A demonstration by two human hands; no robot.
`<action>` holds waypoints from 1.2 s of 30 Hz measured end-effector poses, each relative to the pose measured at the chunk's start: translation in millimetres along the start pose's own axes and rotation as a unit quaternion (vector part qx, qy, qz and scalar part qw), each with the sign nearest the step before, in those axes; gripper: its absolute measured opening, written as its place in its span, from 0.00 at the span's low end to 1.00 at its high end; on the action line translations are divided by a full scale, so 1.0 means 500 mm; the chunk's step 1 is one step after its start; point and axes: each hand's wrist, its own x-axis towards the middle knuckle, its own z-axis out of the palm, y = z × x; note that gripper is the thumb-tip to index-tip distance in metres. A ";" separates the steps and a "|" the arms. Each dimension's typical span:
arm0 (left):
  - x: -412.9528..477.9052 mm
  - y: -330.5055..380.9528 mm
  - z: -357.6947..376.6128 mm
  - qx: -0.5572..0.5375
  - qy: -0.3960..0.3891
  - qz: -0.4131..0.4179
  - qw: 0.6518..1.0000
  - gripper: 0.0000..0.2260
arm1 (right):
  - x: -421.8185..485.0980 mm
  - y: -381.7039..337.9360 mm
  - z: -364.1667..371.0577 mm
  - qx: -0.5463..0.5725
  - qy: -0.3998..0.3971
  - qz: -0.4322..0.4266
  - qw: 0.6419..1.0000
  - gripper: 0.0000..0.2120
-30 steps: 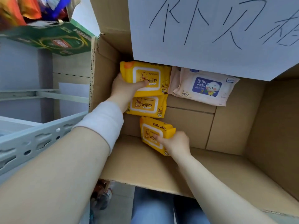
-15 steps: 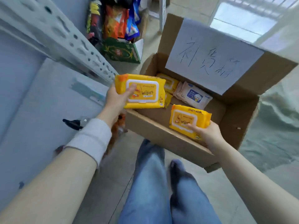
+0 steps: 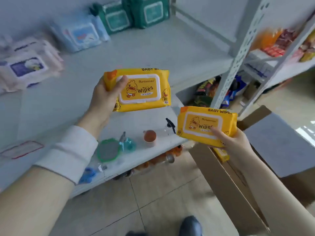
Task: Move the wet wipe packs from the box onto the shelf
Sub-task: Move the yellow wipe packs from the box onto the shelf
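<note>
My left hand (image 3: 104, 97) grips a yellow duck-print wipe pack (image 3: 143, 91) by its left end, held over the pale shelf (image 3: 153, 53). My right hand (image 3: 230, 140) holds a second yellow wipe pack (image 3: 204, 125) from below, over the shelf's right front corner and beside the cardboard box (image 3: 226, 184). One more yellow pack (image 3: 221, 155) peeks out of the box under my right hand. Both packs face up with their white lids showing.
On the shelf lie white-and-pink wipe packs (image 3: 29, 68), a blue pack (image 3: 80, 36) and green packs (image 3: 134, 14) at the back. Near the front edge sit a green-rimmed disc (image 3: 108, 150), an orange cup (image 3: 150, 137) and a spray bottle (image 3: 168, 126). A perforated upright (image 3: 238, 53) stands right.
Both hands have lifted their yellow packs out of the box and carried them left and up over the shelf. The view has swung from the box to the shelf.
</note>
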 end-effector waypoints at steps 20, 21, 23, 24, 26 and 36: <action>-0.101 -0.088 -1.227 0.052 0.259 -0.047 0.963 0.03 | -0.125 -0.135 1.212 -0.042 -0.352 -0.109 0.929 0.10; -0.095 -0.103 -1.255 0.048 0.269 -0.053 0.960 0.03 | -0.124 -0.131 1.261 -0.049 -0.361 -0.112 0.925 0.08; -0.080 -0.129 -1.310 0.055 0.286 -0.062 0.955 0.02 | -0.124 -0.126 1.356 -0.067 -0.371 -0.106 0.920 0.08; -0.068 -0.141 -1.336 0.059 0.286 -0.067 0.954 0.02 | -0.124 -0.124 1.400 -0.076 -0.369 -0.102 0.921 0.08; -0.039 -0.164 -1.385 0.063 0.281 -0.075 0.955 0.02 | -0.119 -0.120 1.476 -0.088 -0.352 -0.100 0.926 0.13; 0.150 -0.245 -1.533 0.100 0.211 -0.105 0.967 0.10 | -0.081 -0.097 1.687 -0.279 -0.094 -0.219 0.930 0.25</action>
